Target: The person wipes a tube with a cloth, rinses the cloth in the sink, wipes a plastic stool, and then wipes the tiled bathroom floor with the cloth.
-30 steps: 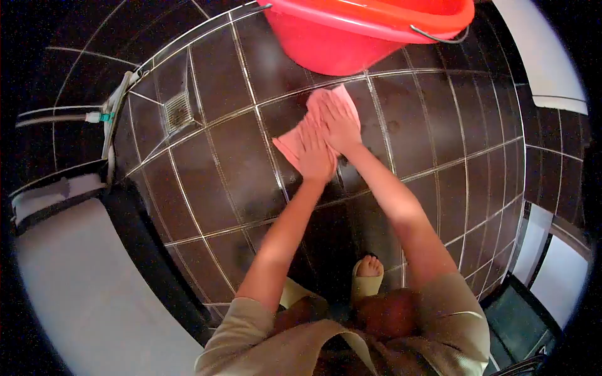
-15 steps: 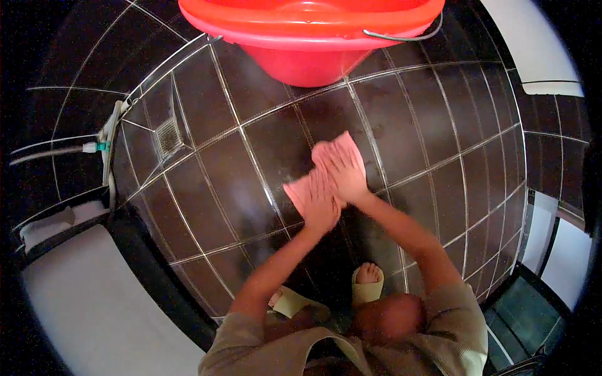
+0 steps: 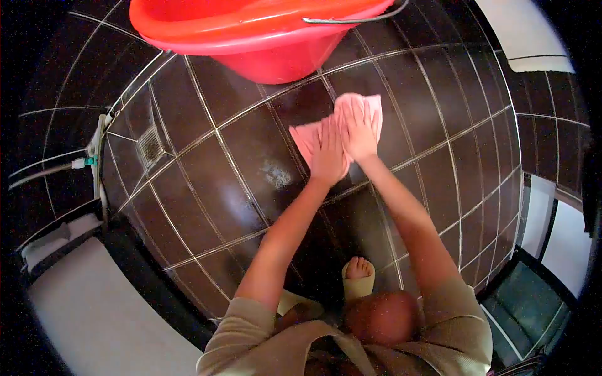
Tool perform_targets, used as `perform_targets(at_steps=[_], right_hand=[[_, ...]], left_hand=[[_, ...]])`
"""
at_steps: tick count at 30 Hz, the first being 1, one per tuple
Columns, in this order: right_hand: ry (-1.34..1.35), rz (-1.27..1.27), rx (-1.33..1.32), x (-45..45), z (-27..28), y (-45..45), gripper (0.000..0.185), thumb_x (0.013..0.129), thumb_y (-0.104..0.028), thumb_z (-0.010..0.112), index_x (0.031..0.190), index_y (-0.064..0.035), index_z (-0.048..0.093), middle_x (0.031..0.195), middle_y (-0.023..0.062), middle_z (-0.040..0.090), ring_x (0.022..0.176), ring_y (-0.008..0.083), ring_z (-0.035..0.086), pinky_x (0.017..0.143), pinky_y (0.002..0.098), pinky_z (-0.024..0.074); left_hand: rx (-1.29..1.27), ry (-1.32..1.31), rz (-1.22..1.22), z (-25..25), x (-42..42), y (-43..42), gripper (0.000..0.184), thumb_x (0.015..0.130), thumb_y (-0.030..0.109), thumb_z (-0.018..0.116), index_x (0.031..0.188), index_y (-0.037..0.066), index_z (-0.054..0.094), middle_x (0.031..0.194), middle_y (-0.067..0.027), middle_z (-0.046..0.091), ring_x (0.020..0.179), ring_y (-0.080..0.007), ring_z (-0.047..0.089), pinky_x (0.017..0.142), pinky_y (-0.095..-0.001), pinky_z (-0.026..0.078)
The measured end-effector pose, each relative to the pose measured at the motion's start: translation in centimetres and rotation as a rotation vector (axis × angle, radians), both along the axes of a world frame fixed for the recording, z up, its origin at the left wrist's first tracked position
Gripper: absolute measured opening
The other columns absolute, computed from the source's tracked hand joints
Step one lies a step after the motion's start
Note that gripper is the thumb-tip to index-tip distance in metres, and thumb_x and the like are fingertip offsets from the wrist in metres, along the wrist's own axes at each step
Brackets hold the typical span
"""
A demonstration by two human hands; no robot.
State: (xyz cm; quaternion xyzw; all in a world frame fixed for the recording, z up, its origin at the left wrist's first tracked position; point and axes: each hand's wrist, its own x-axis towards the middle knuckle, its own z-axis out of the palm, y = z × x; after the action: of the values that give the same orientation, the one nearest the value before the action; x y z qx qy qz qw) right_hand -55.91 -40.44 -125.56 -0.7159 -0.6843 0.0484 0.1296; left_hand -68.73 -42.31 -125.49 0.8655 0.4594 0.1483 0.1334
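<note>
A pink cloth lies spread on the dark tiled floor. My left hand rests flat on its left part, fingers stretched forward. Beside it, my right hand presses flat on the right part, fingers also extended. Both palms bear down on the cloth rather than grasp it, and the hands nearly touch. Parts of the cloth beneath them are hidden. Closer to my feet, a pale wet-looking patch marks the tiles left of the cloth.
A large red bucket with a wire handle stands ahead. At left are a floor drain, a hose and a pale, dark-edged panel. A white fixture is at upper right. My sandalled foot is below.
Both hands have slid the cloth forward and slightly right, stretching my arms farther out. The pale patch now shows behind it. The bucket appears farther left as the view shifts.
</note>
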Motion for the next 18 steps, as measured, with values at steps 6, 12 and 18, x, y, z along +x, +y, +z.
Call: perform_targets(at_steps=[6, 12, 18], right_hand=[[-0.037, 0.049, -0.058, -3.0, 1.4, -14.6, 0.052, 0.085, -0.02, 0.044, 0.135, -0.0061, 0.041, 0.141, 0.0171, 0.035, 0.133, 0.0392, 0.026, 0.108, 0.0568, 0.012], [0.017, 0.127, -0.087, -4.2, 2.1, -15.9, 0.056, 0.083, -0.022, 0.046, 0.136, -0.0049, 0.039, 0.141, 0.0145, 0.036, 0.133, 0.0345, 0.028, 0.109, 0.0523, 0.0145], [0.034, 0.103, -0.011, -9.3, -0.1, -8.2, 0.061, 0.084, -0.029, 0.048, 0.139, -0.0062, 0.035, 0.147, 0.0054, 0.028, 0.138, 0.0285, 0.018, 0.111, 0.0486, 0.0127]], left_hand=[[-0.16, 0.062, -0.211, -0.4, -4.6, -13.1, 0.064, 0.083, 0.028, 0.046, 0.134, -0.008, 0.033, 0.144, -0.0242, 0.027, 0.135, -0.0368, 0.024, 0.111, -0.0474, 0.012], [-0.234, 0.101, -0.277, 0.6, -7.3, -14.1, 0.059, 0.086, 0.028, 0.045, 0.137, 0.001, 0.035, 0.144, -0.0176, 0.03, 0.136, -0.0352, 0.022, 0.111, -0.0465, 0.011], [-0.037, 0.527, -0.005, 1.9, -12.9, -5.8, 0.063, 0.09, 0.039, 0.041, 0.143, 0.008, 0.025, 0.148, -0.0139, 0.023, 0.135, -0.0409, 0.017, 0.11, -0.0553, 0.008]])
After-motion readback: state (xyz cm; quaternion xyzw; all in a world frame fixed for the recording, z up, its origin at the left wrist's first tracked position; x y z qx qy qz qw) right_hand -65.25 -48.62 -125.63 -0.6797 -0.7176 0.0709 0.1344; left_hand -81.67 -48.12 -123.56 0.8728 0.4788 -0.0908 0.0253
